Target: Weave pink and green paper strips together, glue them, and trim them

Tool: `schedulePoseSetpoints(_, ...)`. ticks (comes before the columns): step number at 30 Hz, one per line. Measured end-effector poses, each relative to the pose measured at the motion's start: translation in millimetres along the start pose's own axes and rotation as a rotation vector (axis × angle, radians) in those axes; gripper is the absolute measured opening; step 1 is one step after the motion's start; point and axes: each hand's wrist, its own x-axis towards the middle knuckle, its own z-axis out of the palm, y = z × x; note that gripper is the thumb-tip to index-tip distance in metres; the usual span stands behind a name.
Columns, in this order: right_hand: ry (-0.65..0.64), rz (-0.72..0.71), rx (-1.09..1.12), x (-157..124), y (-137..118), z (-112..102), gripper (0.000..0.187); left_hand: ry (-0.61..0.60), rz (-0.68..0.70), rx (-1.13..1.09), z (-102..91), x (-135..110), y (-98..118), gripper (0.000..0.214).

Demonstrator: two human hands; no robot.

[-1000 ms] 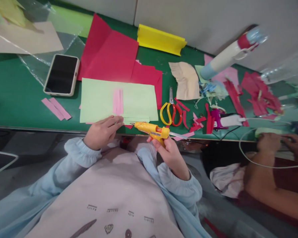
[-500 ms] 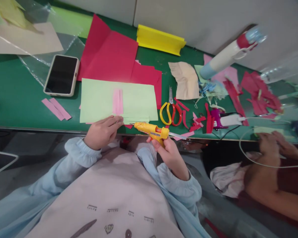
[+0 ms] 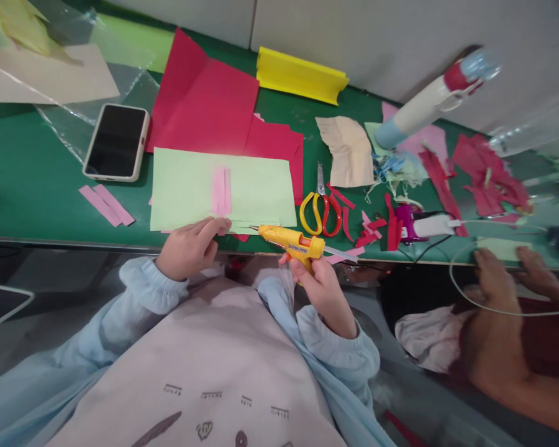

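My right hand point(image 3: 319, 287) grips a yellow glue gun point(image 3: 292, 241) by its handle, nozzle pointing left over the table's near edge. My left hand point(image 3: 190, 248) is curled at that edge, fingertips pinching something thin and pink I cannot make out, just left of the nozzle. Beyond both hands lies a light green sheet point(image 3: 186, 186) with two pink strips point(image 3: 220, 190) on it. Thin green strips point(image 3: 254, 225) lie along its near edge.
Red paper sheets point(image 3: 205, 102), a phone point(image 3: 116, 141), two pink strips point(image 3: 105, 204), yellow-and-red scissors point(image 3: 320, 210), a yellow folded card point(image 3: 300, 76), red scraps point(image 3: 484, 177) and a purple glue gun point(image 3: 407, 225) lie on the green table point(image 3: 28, 186). Another person's hands point(image 3: 507, 273) work at the right.
My right hand and the glue gun have shifted slightly right and down. My left hand stays put. The other person's hands at the right have moved.
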Motion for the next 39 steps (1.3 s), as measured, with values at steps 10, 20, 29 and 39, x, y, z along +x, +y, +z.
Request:
schedulePoseSetpoints(10,0.206,-0.06,0.152,1,3,-3,0.026,0.036,0.025,0.02,2.2,-1,-1,0.042)
schedulePoseSetpoints(20,0.193,-0.035,0.222,5,2,2,0.027,0.03,0.027,0.011,1.9,-1,-1,0.041)
schedulePoseSetpoints(29,0.149,-0.002,0.26,10,7,10,0.029,0.029,0.049,0.019,0.2,1,-1,0.042)
schedulePoseSetpoints(39,0.105,0.008,0.242,12,11,13,0.03,0.003,0.075,0.045,4.7,-1,-6,0.042)
